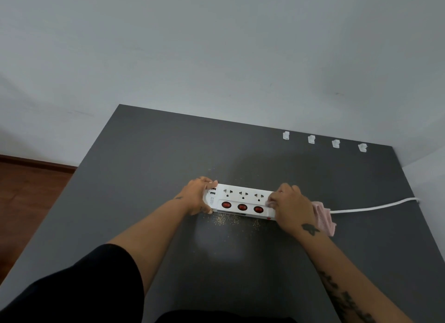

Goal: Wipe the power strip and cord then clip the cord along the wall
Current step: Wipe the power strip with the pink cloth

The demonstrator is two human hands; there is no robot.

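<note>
A dark grey surface (144, 178) fills the frame, fine tan grit (224, 220) scattered across its middle. At left, reddish-brown wood floor (29, 197) meets a dark skirting board (36, 163) along its far edge.

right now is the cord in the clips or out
Out. The white cord lies loose on the table, running right from the power strip; all four clips at its far edge stand empty.

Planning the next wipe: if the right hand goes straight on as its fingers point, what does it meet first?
Likely the nearest red switch on the power strip; the exact line is unclear.
</note>
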